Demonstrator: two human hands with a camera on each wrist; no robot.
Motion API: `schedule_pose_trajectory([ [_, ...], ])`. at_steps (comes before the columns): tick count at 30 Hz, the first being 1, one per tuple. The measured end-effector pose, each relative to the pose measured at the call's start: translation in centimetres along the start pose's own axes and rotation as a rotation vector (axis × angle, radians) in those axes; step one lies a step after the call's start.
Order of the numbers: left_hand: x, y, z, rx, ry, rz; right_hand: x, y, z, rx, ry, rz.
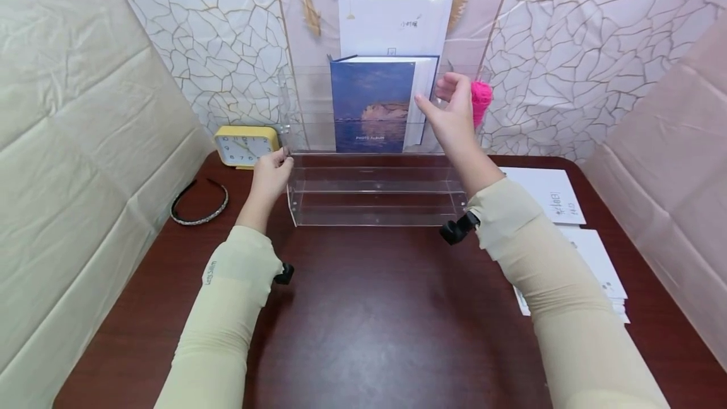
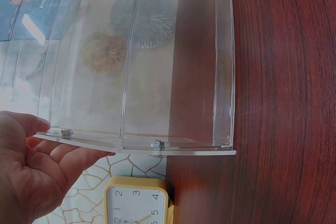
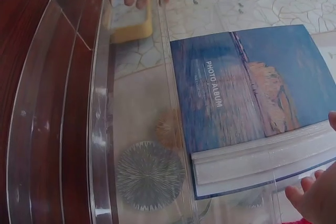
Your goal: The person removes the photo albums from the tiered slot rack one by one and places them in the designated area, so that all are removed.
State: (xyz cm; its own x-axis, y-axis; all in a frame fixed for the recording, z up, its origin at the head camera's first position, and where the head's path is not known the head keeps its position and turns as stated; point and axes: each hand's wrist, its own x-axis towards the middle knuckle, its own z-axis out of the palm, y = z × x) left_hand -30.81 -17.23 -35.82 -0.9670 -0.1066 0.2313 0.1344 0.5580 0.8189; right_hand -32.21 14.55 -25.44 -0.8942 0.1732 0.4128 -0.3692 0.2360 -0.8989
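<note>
A clear acrylic tiered rack (image 1: 377,214) stands at the back of the table. My left hand (image 1: 271,175) grips its left side panel, the thumb on the inner face and the fingers behind, as the left wrist view shows. A blue photo album (image 1: 372,103) with a seaside cliff picture stands upright in the rack's upper part. Beside the album's white page edge is my right hand (image 1: 454,118), thumb and fingers apart and nothing between them. Behind the album rises a taller white book (image 1: 394,24). Something bright pink and knitted (image 1: 481,103) shows behind the right hand.
Left of the rack stands a yellow clock (image 1: 247,146), with a dark headband (image 1: 199,202) in front of it. White booklets (image 1: 596,264) and a white card (image 1: 545,194) lie at the right. Curtains flank the table (image 1: 363,308), and a patterned backdrop hangs behind.
</note>
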Motion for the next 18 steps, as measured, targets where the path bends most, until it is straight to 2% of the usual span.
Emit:
schedule_pose_trajectory([
  [8,0.1,0.0,0.0,-0.013,-0.005,-0.007,0.9,0.4,1.0,-0.041,0.064,-0.014],
  [18,0.0,0.2,0.0,-0.004,-0.012,-0.007,1.1,0.3,2.1,-0.23,0.085,0.049],
])
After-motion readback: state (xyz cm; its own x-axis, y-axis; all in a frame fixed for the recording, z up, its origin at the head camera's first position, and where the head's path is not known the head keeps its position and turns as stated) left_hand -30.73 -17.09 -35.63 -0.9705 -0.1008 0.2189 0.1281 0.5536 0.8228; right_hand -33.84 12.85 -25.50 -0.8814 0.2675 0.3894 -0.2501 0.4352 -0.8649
